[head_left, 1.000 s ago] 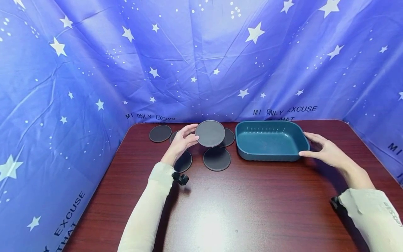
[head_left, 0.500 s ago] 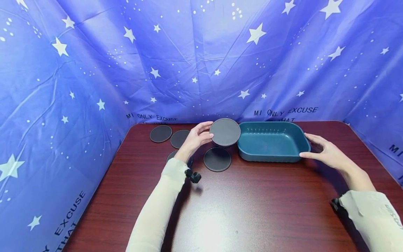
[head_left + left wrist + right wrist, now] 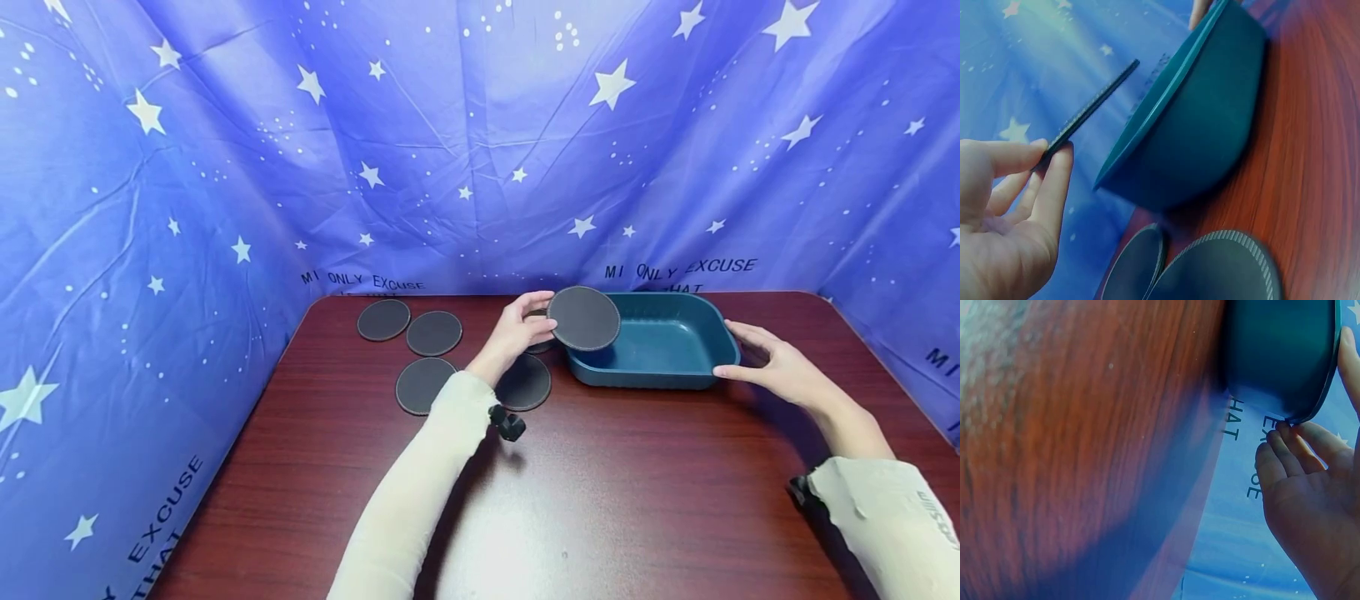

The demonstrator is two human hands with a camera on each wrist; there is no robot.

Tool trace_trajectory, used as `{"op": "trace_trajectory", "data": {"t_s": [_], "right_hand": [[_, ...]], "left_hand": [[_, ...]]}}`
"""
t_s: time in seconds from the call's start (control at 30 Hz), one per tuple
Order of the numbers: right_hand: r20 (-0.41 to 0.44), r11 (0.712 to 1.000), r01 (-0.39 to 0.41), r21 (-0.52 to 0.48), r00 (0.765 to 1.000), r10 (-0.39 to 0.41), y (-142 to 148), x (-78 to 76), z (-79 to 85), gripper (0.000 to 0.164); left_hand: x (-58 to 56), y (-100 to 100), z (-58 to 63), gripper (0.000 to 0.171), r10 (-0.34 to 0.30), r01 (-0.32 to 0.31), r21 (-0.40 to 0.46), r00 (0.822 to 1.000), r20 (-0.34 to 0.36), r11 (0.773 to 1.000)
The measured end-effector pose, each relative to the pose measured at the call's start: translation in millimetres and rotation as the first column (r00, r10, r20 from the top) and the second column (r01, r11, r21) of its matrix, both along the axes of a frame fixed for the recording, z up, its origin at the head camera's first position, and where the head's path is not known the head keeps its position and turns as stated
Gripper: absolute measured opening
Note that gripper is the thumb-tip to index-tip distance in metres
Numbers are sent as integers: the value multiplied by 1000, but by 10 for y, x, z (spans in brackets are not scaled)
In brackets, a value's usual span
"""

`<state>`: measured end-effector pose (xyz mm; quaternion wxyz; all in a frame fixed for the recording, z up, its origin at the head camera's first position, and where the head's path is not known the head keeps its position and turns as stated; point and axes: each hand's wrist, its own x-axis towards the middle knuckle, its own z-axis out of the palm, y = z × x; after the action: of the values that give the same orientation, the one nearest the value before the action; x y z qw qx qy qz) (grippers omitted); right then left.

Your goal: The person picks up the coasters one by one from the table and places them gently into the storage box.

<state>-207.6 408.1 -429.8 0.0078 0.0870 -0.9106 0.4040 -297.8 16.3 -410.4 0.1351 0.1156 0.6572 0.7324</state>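
Note:
My left hand [image 3: 521, 333] pinches a round dark grey coaster [image 3: 584, 318] at its left edge, between thumb and fingers. The coaster is raised and overlaps the left end of a teal rectangular bin [image 3: 652, 379] in the head view. In the left wrist view the coaster [image 3: 1094, 105] shows edge-on, tilted, apart from the bin's rim [image 3: 1147, 125]. At the bin's right end, my right hand [image 3: 776, 362] holds the rim, thumb towards the front corner and fingers farther back. The right wrist view has these fingertips [image 3: 1282, 425] right at the rim's corner.
Several more coasters lie flat on the red-brown wooden table [image 3: 600, 483]: a far-left coaster [image 3: 384, 320], others beside it, and a coaster [image 3: 528, 387] partly behind my left forearm. A blue star-printed curtain [image 3: 480, 125] encloses the table's back and sides.
My left hand has carried the coaster to the right, from above the other coasters to the bin's left end. My right hand and the bin stay in place.

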Motion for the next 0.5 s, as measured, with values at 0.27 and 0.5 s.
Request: {"op": "trace_trajectory", "data": {"t_s": [0.27,0.5], "right_hand": [[-8,1000,-9,-10,1000,8,-10,11,-2,81],[-19,1000,-15,-19,1000,15,-10,7,-2,81]], "left_hand": [[44,413,-20,53,2,-1,-75,1000,21,997],[81,719,-15,48,-7,2,-194,1000,-26,981]]}}
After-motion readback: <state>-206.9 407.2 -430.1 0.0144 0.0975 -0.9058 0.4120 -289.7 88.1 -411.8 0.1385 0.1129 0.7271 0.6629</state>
